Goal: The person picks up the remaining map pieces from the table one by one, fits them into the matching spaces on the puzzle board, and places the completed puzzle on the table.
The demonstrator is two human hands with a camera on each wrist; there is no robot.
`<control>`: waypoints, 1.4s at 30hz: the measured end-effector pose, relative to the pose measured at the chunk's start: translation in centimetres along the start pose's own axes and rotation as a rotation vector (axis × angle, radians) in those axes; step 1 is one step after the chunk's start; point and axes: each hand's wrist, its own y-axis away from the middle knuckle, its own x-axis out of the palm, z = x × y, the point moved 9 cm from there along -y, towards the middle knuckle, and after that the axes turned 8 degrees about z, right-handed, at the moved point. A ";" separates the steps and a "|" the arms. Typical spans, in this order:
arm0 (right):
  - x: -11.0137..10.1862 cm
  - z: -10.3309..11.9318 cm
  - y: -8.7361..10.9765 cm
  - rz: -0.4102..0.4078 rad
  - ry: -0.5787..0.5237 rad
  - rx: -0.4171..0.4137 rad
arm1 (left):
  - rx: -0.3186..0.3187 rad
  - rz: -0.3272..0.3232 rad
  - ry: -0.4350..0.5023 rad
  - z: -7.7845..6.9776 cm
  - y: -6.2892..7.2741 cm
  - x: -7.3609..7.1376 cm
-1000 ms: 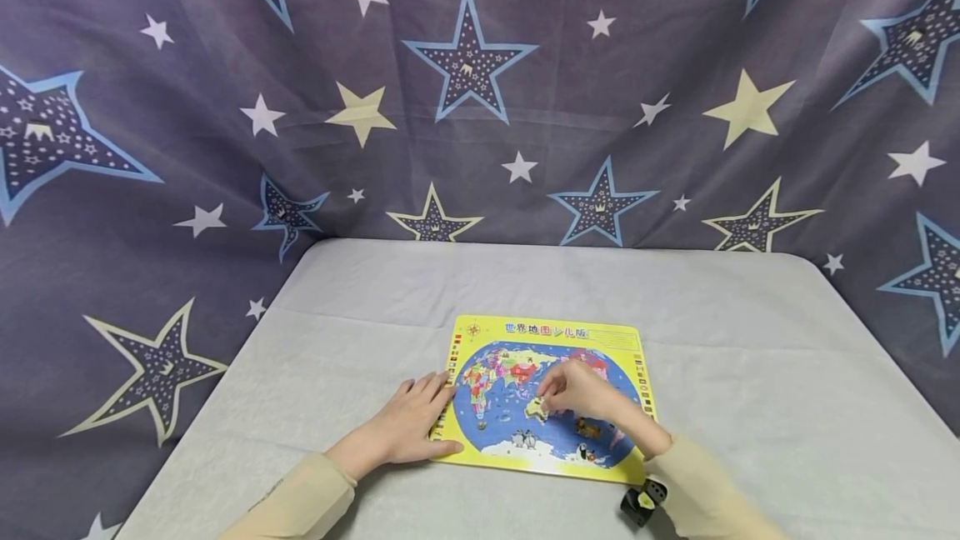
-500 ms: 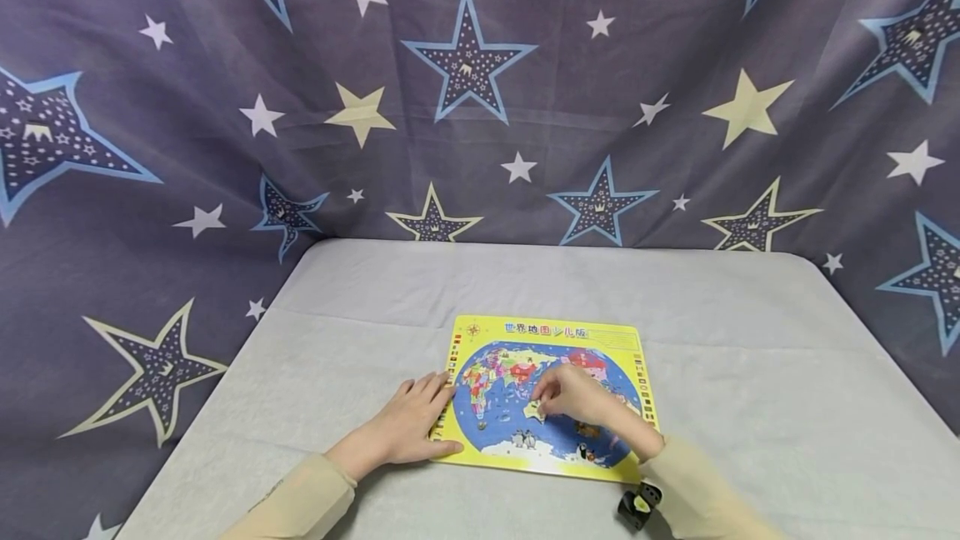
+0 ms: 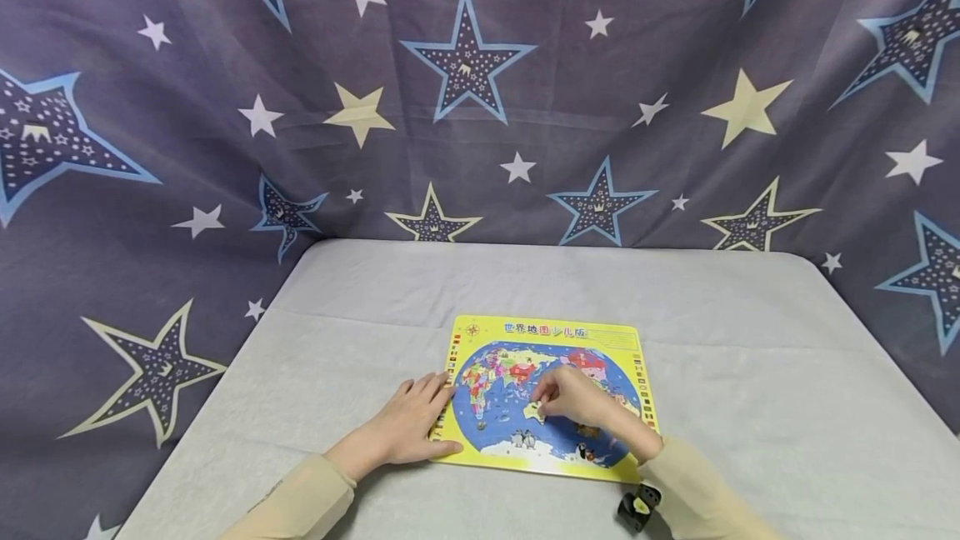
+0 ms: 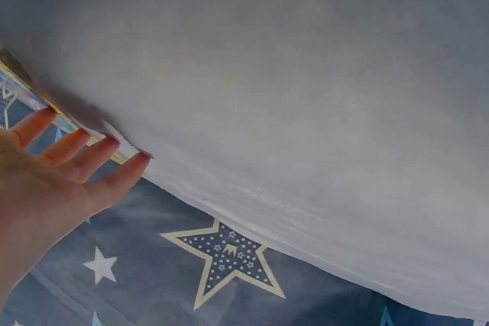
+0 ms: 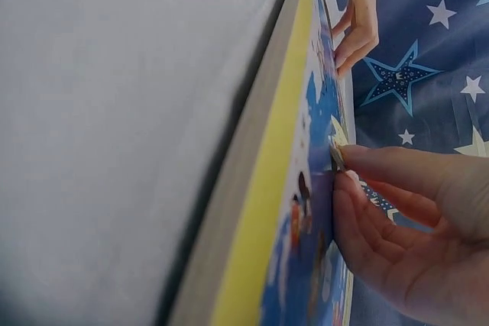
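Note:
A world map puzzle board [image 3: 555, 465] with a yellow border and blue oceans lies on the table. My right hand [image 3: 581, 401] is over its middle, pinching a small pale yellow puzzle piece [image 3: 534, 412], shaped like Australia, between thumb and fingers. In the right wrist view the piece [image 5: 337, 156] is tilted against the board's surface; whether it sits in its recess I cannot tell. My left hand [image 3: 408, 423] lies with straight fingers on the board's left edge. Seen from the left wrist, those fingers [image 4: 114, 181] are spread along that edge.
Grey-white cloth covers the table [image 3: 337, 282]. A small black device [image 3: 639, 508] is at my right wrist, near the board's lower right corner. Behind the table and along its sides hangs a dark curtain [image 3: 540, 165] with stars.
My right hand has shifted slightly to the left with the puzzle piece, mostly in the first half second. The left hand and the board stay where they were.

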 end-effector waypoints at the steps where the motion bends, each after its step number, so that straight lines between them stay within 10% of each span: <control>1: 0.0 0.0 0.0 -0.004 0.007 0.001 | 0.000 0.000 -0.001 0.0 0.0 0.0; 42: 0.2 -0.1 0.1 -0.002 0.042 -0.014 | -0.021 0.020 0.002 0.2 0.0 0.2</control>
